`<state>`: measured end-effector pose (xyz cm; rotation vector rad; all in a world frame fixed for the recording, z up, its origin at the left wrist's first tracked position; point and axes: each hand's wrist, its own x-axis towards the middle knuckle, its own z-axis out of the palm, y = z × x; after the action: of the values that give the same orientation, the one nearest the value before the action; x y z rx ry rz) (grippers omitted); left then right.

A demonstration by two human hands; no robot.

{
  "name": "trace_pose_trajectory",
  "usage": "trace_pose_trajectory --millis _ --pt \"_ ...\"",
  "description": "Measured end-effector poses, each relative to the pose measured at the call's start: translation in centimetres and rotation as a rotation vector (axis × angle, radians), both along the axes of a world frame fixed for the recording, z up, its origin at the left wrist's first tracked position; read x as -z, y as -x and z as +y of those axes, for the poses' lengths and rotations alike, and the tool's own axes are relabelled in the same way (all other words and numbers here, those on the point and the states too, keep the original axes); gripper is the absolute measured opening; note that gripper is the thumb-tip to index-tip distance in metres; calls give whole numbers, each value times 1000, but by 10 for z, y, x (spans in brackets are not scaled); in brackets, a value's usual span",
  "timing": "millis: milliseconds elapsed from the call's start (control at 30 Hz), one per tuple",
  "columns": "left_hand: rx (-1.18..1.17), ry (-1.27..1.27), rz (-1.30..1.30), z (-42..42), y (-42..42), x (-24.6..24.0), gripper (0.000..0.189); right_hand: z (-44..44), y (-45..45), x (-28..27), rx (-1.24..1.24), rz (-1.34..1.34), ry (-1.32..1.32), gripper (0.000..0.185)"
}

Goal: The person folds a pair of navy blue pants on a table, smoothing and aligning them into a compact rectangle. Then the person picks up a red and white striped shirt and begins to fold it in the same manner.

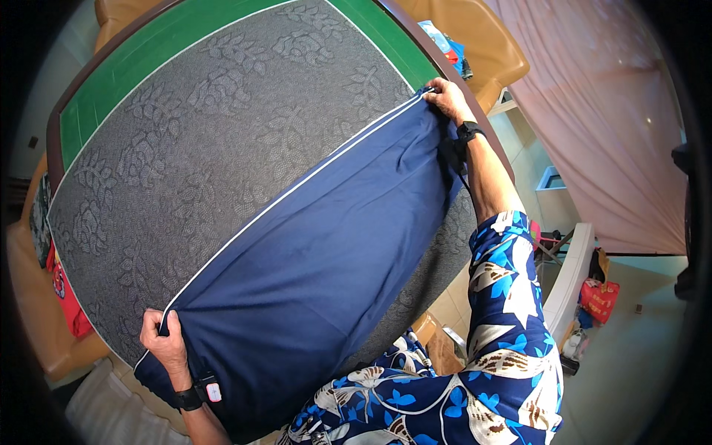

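Note:
A navy blue cloth garment (311, 239) with white piping along one edge stretches diagonally over the table. My left hand (167, 339) pinches the piped edge near the table's near left side, thumb on top. At the far right, my right hand (445, 100) grips the other end of that edge beside the table rim. Between the two hands the piping runs nearly straight, and the fabric below it lies in loose folds. Part of the garment hangs past the near table edge toward my lap. Black bands are on both wrists.
The table has a grey leaf-patterned cover (222, 133), a green border (384, 39) and a brown rim (53, 133). Tan chairs (495, 44) stand around it, with folded clothes (445, 47) on one and red cloth (69, 300) on another. A pink curtain (612, 139) hangs at right.

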<state>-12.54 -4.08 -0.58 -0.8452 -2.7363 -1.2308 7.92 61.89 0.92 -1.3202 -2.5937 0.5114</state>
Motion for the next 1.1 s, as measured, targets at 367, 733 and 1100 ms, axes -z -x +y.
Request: trace_pose_trajectory --millis 367,733,1100 --pt "-14 -5 -7 0 0 0 26 -11 22 -7 18 66 -367 29" --pt "-10 25 20 2 1 0 28 -110 -74 -2 -369 -59 -520 30" --pt "-44 31 53 1 9 9 30 -84 -139 5 152 33 -182 29"
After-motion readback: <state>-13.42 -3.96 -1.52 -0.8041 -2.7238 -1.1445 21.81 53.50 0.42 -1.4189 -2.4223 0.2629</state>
